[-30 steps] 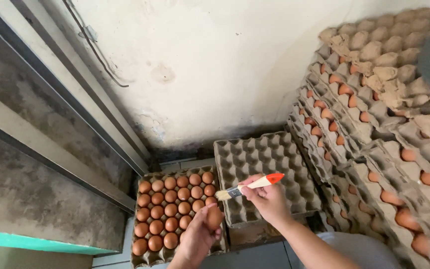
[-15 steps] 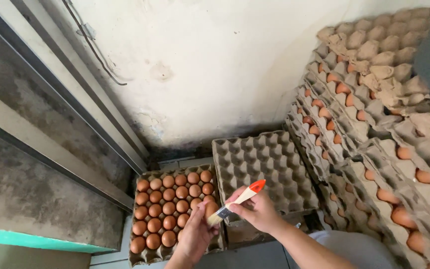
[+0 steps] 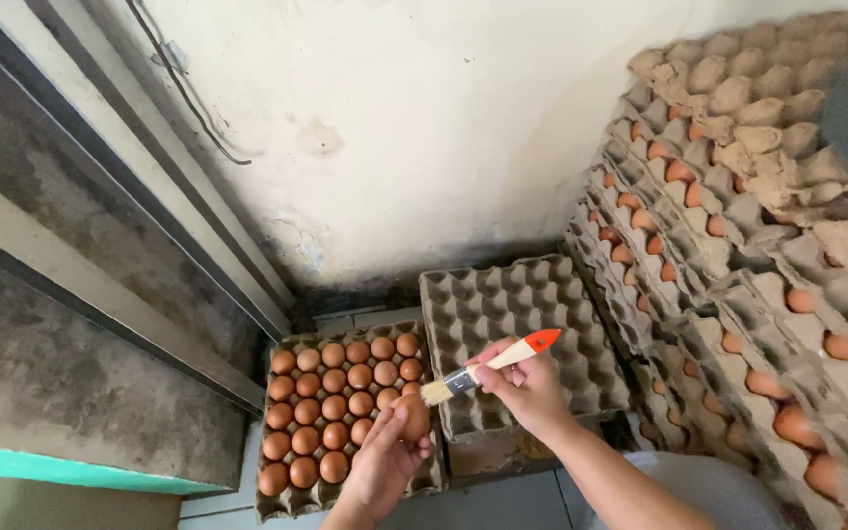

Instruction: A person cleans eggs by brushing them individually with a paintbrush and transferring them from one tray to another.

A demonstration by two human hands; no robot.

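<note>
My left hand (image 3: 385,461) holds a brown egg (image 3: 414,416) over the right edge of a cardboard tray (image 3: 291,503) filled with several brown eggs. My right hand (image 3: 527,385) grips a small paintbrush (image 3: 488,365) with a pale wooden handle and an orange-red tip. The bristles touch the top of the held egg. Just behind my right hand lies an empty grey egg tray (image 3: 512,304) set on a stack.
Tall leaning stacks of egg trays (image 3: 738,245) with brown eggs fill the right side. A stained white wall (image 3: 414,128) stands behind. A metal door frame (image 3: 149,226) and a concrete surface run along the left. Tiled floor (image 3: 503,501) shows below.
My right hand has swung the brush down and left, from above the empty tray onto the egg. My left hand has lifted the egg slightly from the full tray's edge.
</note>
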